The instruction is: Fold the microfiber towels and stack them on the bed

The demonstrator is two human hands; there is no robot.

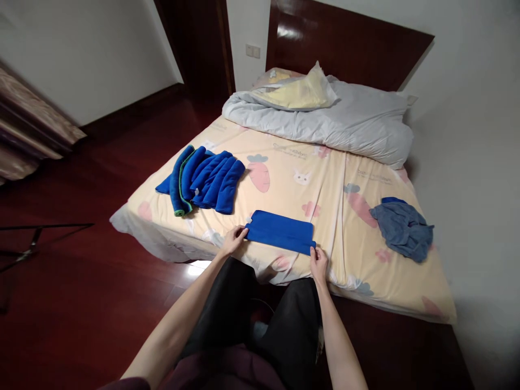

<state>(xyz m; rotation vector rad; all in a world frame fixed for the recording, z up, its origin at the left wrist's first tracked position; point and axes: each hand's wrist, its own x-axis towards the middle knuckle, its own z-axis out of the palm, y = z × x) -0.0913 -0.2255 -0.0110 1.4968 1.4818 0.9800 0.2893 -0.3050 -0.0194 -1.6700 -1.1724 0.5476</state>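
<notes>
A blue towel (pixel 280 228) lies as a flat rectangle near the front edge of the bed, with a small white tag at its left end. At its near left corner, my left hand (pixel 235 240) pinches the cloth between thumb and fingers. My right hand (pixel 319 263) grips the near right corner the same way. The near long edge looks folded or rolled into a narrow band between my hands. To the left sits a pile of rolled blue towels (pixel 215 179); a roll with green edging (pixel 179 184) rests at its left side.
The bed (pixel 284 141) wears a patterned yellow sheet. A crumpled grey-blue cloth (pixel 404 230) lies on the right side. A grey quilt (pixel 365 119) and yellow pillow (pixel 300 92) are bunched near the headboard (pixel 345 40). A thin black stand (pixel 34 241) is on the floor at left.
</notes>
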